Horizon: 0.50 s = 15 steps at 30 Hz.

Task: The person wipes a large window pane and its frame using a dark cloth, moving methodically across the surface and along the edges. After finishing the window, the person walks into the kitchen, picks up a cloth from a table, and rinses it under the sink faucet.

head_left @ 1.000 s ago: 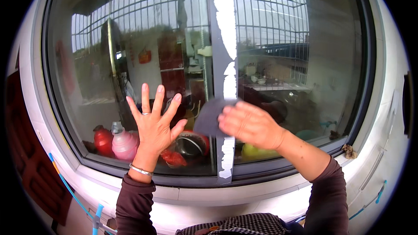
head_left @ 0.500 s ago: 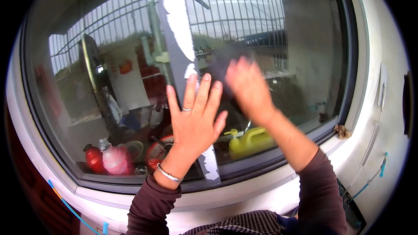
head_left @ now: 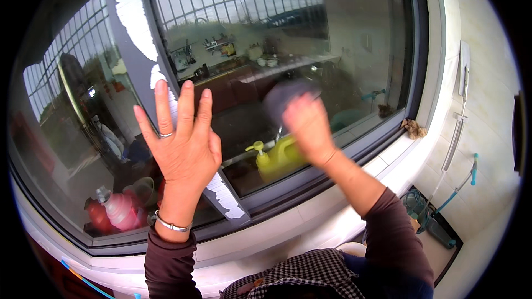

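My left hand (head_left: 180, 141) is raised flat with its fingers spread, in front of the dark window frame post (head_left: 130, 39) that has peeling white patches. It holds nothing; a ring and a wrist bracelet show. My right hand (head_left: 307, 127) is blurred and presses a dark grey cloth (head_left: 282, 97) against the window glass (head_left: 310, 33) to the right of the post.
Behind the glass stand a yellow pump bottle (head_left: 274, 158), a pink bottle (head_left: 116, 210) and a red container (head_left: 97, 216). A white sill (head_left: 310, 210) runs below the window. A crumpled brown rag (head_left: 413, 128) lies at the sill's right end. A tiled wall (head_left: 476, 133) with pipes is at right.
The view has shifted right along the window. My right hand has moved right and up across the pane with the cloth; my left hand stays raised and spread near the post.
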### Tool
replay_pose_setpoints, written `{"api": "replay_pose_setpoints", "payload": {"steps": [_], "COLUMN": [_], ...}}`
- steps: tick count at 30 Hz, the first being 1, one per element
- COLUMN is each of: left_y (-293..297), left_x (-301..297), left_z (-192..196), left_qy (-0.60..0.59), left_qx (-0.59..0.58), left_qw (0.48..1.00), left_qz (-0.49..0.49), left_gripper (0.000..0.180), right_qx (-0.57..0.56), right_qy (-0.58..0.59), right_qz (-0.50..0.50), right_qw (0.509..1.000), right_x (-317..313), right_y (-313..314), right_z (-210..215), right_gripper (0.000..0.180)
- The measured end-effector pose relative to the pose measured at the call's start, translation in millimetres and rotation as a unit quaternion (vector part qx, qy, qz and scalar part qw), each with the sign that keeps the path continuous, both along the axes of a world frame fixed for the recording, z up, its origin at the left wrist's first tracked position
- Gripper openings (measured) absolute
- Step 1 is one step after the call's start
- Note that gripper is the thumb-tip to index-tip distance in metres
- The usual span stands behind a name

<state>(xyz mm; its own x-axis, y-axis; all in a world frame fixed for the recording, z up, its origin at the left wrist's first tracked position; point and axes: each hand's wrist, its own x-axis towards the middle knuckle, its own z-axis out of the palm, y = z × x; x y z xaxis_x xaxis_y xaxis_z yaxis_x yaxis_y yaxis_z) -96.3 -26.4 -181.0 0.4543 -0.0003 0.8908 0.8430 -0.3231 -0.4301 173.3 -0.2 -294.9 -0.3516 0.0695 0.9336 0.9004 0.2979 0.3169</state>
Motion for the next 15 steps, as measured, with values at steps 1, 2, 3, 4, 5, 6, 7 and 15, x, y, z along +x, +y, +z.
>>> {"api": "replay_pose_setpoints", "payload": {"steps": [1, 2, 3, 4, 5, 6, 7, 15], "left_y": [-1.5, -2.4, -4.3, -5.7, -5.9, -2.3, 0.9, 21.9], "left_x": [-2.1, -4.2, -3.8, -2.2, -4.3, -6.6, -9.4, -1.7], "left_z": [0.2, -0.4, 1.0, 2.0, 1.0, -2.2, -4.6, -18.3], "left_qy": [0.002, -0.001, -0.003, -0.007, -0.010, -0.010, -0.011, 0.049], "left_qx": [0.000, -0.001, -0.002, -0.007, -0.008, -0.002, 0.003, 0.090], "left_qw": [1.000, 1.000, 1.000, 1.000, 0.999, 0.999, 0.999, 0.968], "left_qz": [0.011, 0.019, 0.022, 0.024, 0.033, 0.038, 0.044, 0.227], "left_gripper": [0.048, 0.048, 0.048, 0.049, 0.050, 0.050, 0.051, 0.049], "right_qx": [0.043, 0.091, 0.099, 0.116, 0.128, 0.111, 0.094, -0.091], "right_qy": [0.087, 0.155, 0.254, 0.293, 0.332, 0.332, 0.332, 0.093], "right_qz": [-0.053, -0.052, -0.036, -0.042, -0.045, -0.033, -0.019, -0.050], "right_qw": [0.994, 0.982, 0.962, 0.948, 0.934, 0.936, 0.939, 0.990], "right_x": [26.3, 52.8, 75.1, 91.9, 99.5, 85.3, 62.0, 0.9], "right_y": [6.2, 4.8, 0.5, 3.2, 6.9, 7.3, 13.1, -16.0], "right_z": [5.5, 14.2, 17.3, 13.9, 3.8, -4.1, -11.0, -24.8], "right_gripper": [0.056, 0.055, 0.054, 0.054, 0.054, 0.054, 0.054, 0.045]}}
